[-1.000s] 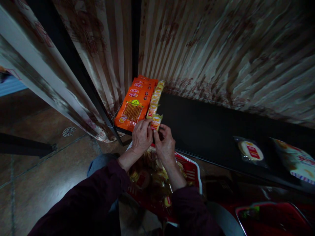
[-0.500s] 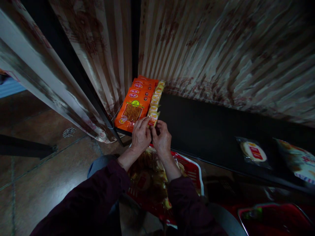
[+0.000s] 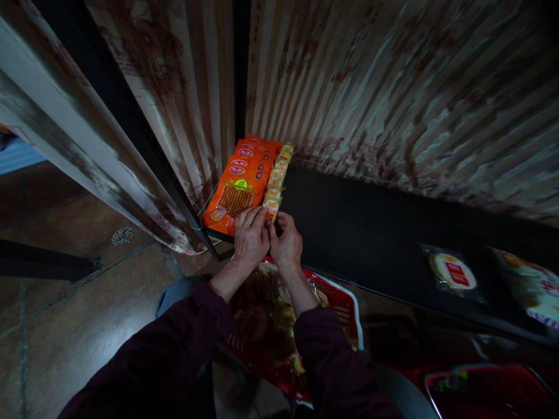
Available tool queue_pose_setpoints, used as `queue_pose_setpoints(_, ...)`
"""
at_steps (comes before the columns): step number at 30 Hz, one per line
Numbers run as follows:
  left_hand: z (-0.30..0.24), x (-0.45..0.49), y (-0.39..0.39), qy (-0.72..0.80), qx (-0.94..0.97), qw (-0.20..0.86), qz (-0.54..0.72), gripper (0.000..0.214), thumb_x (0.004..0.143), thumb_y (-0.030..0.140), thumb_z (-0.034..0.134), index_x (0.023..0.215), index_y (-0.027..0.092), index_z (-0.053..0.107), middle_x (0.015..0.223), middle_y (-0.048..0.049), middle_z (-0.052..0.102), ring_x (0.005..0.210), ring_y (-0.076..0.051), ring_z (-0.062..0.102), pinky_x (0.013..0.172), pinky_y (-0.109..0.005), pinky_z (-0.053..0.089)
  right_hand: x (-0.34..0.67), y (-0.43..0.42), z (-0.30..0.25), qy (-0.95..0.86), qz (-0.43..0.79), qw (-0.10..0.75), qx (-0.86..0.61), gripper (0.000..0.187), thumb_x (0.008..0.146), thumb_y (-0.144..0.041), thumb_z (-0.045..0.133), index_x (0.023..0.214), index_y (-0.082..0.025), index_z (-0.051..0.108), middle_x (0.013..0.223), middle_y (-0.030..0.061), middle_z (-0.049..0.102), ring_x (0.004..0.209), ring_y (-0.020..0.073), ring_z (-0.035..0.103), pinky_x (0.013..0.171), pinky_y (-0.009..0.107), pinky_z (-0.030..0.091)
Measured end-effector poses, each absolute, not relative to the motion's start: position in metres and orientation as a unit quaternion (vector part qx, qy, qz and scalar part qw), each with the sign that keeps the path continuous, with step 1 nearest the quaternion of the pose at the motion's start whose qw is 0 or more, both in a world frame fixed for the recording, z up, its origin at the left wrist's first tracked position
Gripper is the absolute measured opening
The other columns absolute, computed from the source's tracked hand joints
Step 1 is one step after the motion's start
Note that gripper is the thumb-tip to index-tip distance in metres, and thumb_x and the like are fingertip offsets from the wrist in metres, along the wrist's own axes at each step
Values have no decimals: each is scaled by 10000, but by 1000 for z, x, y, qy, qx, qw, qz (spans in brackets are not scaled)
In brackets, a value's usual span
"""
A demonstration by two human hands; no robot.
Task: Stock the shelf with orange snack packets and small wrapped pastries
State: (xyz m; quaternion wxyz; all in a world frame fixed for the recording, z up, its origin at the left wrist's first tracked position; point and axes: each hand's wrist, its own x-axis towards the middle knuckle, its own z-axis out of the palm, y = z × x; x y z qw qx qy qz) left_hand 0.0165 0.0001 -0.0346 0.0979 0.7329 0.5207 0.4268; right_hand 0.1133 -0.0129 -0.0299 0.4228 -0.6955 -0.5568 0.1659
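My left hand [image 3: 250, 235] and my right hand [image 3: 285, 241] are side by side at the front edge of a black shelf [image 3: 362, 227]. Both pinch the front small yellow snack packet [image 3: 271, 207], the nearest one of a row of yellow packets [image 3: 279, 171] that runs back to the wall. To the left of that row lies a stack of orange snack packs [image 3: 239, 183]. Below my wrists sits a red basket [image 3: 336, 305] with clear bags of more snacks inside it.
Two round flat packets [image 3: 452, 270] [image 3: 530, 285] lie on the shelf at the right. A second red basket [image 3: 484, 393] is at the bottom right. Patterned striped panels [image 3: 393, 81] back the shelf, and a brown tiled floor [image 3: 65, 302] lies at the left.
Both hands have pushed the yellow packet forward and down into line with the row; it stood tilted above the shelf edge a second ago.
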Motion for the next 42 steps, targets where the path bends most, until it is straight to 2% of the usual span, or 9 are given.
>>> queue_pose_setpoints(11,-39,17,1,526,736,94,416,451,787,63,434,1213,116,571,1225,-127,615,1236,-233,462,1063,-448,384,114,-9,-35,-561,149,422,-697,279,812,-294,528,1049,-167,601,986,104,656,732,179,600,720,333,491)
queue_pose_setpoints(19,-40,18,0,532,736,76,412,413,809,94,451,1204,92,571,1190,-152,622,1219,-251,468,1043,-454,397,118,-7,-37,-571,136,417,-694,504,823,-334,518,1289,-145,498,1198,164,586,716,167,595,745,355,509)
queue_pose_setpoints(23,-41,19,0,541,734,74,404,389,836,112,446,1206,110,565,1191,-154,617,1225,-256,462,1028,-467,403,120,-5,-38,-599,147,418,-667,478,862,-320,465,1319,-183,484,1181,140,613,765,179,615,777,355,510)
queue_pose_setpoints(31,-40,22,0,552,731,63,396,370,861,137,448,1218,124,544,1179,-153,621,1232,-261,452,1017,-477,393,123,-3,-41,-604,150,421,-660,445,870,-329,462,1279,-167,528,1087,133,657,734,184,619,777,366,510)
queue_pose_setpoints(36,-42,24,0,560,726,50,396,380,867,165,458,1238,123,529,1228,-153,600,1243,-268,449,1020,-477,381,126,-1,-41,-592,168,443,-653,487,867,-372,476,1300,-152,515,1187,156,632,812,202,642,824,391,513)
queue_pose_setpoints(42,-42,23,0,558,733,51,385,385,885,175,425,1254,134,526,1207,-150,621,1253,-268,451,1040,-501,361,124,6,-40,-611,161,443,-636,455,889,-356,453,1292,-158,524,1262,144,608,1100,238,595,942,422,469)
